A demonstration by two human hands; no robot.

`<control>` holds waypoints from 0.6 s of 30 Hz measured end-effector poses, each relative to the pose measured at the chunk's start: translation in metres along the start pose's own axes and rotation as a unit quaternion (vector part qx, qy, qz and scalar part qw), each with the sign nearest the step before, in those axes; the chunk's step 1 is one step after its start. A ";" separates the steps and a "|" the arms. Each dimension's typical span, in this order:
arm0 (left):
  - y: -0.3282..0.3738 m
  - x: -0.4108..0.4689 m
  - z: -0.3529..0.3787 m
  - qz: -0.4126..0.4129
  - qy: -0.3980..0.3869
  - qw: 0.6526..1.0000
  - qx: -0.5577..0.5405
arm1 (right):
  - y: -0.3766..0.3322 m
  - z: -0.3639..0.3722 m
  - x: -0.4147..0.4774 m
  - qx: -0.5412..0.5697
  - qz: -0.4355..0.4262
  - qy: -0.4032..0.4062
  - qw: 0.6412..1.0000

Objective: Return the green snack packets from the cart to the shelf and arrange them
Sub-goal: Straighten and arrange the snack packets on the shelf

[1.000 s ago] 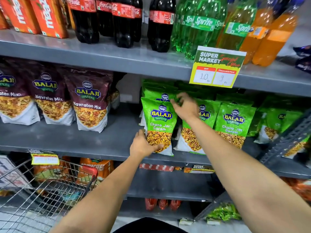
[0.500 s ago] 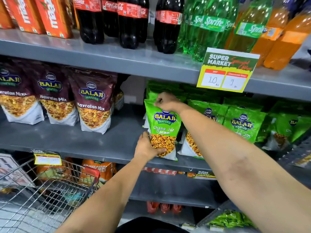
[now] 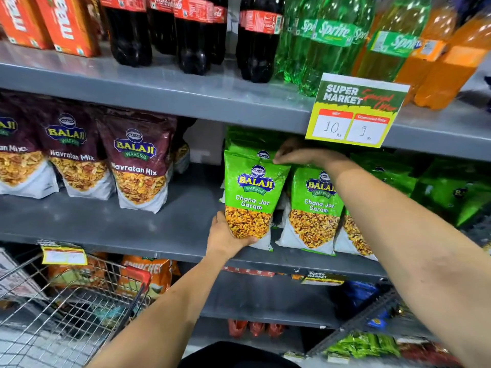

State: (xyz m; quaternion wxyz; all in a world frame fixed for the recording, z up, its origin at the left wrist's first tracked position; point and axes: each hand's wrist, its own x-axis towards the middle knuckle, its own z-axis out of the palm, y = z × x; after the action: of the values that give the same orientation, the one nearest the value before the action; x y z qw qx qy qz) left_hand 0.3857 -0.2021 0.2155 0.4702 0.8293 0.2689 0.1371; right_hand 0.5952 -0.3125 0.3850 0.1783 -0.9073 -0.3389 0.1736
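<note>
Both hands steady a green snack packet upright at the front of the middle shelf.

Nearest the camera, below and left of the green snack packet (image 3: 252, 197), stands the wire cart (image 3: 66, 309) with its red handle. The left hand (image 3: 228, 236) cups the packet's lower left corner, thumb across the front and fingers wrapped behind. The packet stands on the grey shelf (image 3: 106, 224), its base at the front edge. The right hand (image 3: 305, 156) pinches its top right edge between thumb and closed fingertips. Just right of the packet, touching it, stands a second green packet (image 3: 314, 208), with more green ones behind both. Well left of the packet stand maroon Navratan Mix bags (image 3: 138, 160). Above and right of it hangs a price card (image 3: 356, 110), with soda bottles (image 3: 255, 38) on the board above.
</note>
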 end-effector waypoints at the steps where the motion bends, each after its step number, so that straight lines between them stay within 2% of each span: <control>1: -0.001 0.000 0.001 -0.001 0.002 1.000 0.001 | 0.005 -0.001 -0.002 -0.010 -0.007 -0.006 1.000; 3: -0.002 0.000 0.002 -0.001 0.010 1.000 0.000 | 0.015 -0.001 -0.003 -0.021 -0.012 0.002 1.000; 8: 0.004 0.000 0.008 -0.004 0.010 1.000 -0.007 | 0.010 0.005 -0.011 0.004 -0.020 0.118 0.993; 10: 0.007 0.000 0.009 -0.006 0.003 1.000 0.002 | 0.014 0.006 -0.011 -0.007 -0.006 0.111 0.994; 12: 0.006 0.000 0.009 0.017 0.031 0.999 0.022 | 0.017 -0.001 -0.018 0.012 0.052 0.072 0.996; 14: 0.009 -0.007 0.006 0.061 0.107 0.991 0.047 | 0.024 -0.009 -0.024 0.048 0.101 0.032 0.993; 16: 0.017 -0.015 0.006 0.139 0.192 0.967 0.091 | 0.038 -0.014 -0.024 0.041 0.131 0.008 0.990; 18: 0.033 -0.022 0.014 0.248 0.211 0.935 0.141 | 0.047 -0.019 -0.024 -0.006 0.159 0.016 0.987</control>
State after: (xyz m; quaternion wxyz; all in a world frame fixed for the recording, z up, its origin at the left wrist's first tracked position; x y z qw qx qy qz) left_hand 0.3852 -0.2384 0.2366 0.2321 0.8793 0.1639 0.3823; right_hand 0.6125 -0.3655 0.3854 0.1483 -0.9534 -0.1889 0.1826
